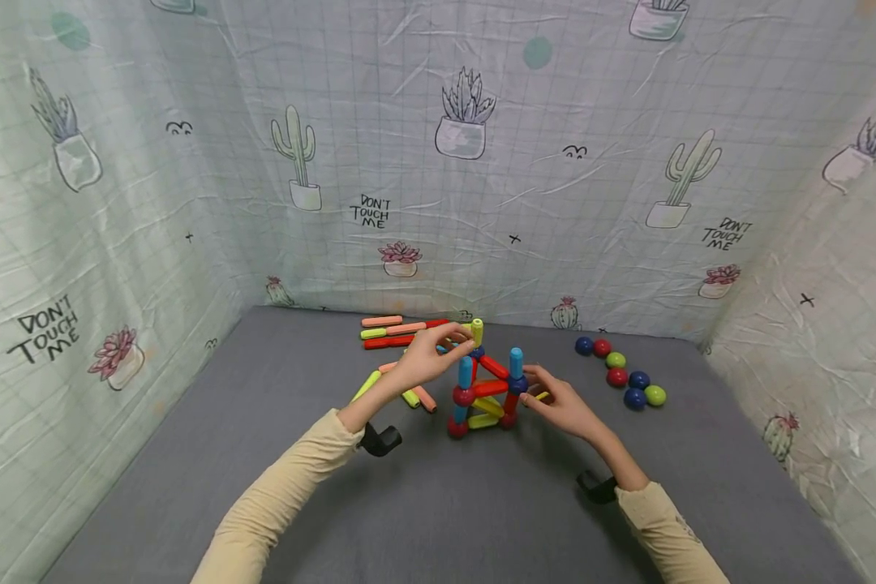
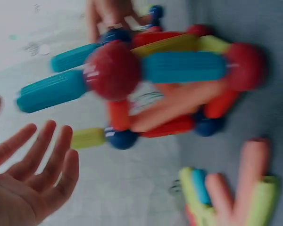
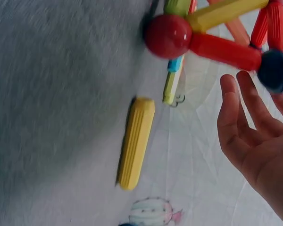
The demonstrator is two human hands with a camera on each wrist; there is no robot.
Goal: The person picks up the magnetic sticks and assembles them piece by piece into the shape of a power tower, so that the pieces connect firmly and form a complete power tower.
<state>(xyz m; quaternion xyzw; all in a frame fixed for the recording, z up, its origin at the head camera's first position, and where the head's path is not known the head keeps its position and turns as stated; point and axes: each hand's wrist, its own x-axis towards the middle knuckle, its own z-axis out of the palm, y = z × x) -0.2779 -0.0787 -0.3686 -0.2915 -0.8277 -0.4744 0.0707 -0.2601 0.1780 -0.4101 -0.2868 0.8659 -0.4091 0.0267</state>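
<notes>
A frame of magnetic rods and balls stands mid-table, its upper red rods (image 1: 491, 388) joining a red ball (image 1: 464, 396) and two dark blue balls. Two blue rods (image 1: 465, 371) and a yellow-green rod (image 1: 478, 331) point up from its top. My left hand (image 1: 438, 355) is beside the yellow-green rod; in the left wrist view its fingers (image 2: 61, 160) are spread, one fingertip overlapping the rod's end. At the frame's right corner, my right hand (image 1: 564, 407) holds the dark blue ball (image 1: 517, 385) between thumb and forefinger, while its other fingers (image 3: 254, 103) stay extended.
Loose orange, red and yellow-green rods (image 1: 394, 341) lie behind and left of the frame. One yellow rod (image 3: 137, 143) rests near my right hand. Several blue, red and green balls (image 1: 617, 376) sit at the back right. A printed curtain (image 1: 409, 162) surrounds the grey table (image 1: 453, 519).
</notes>
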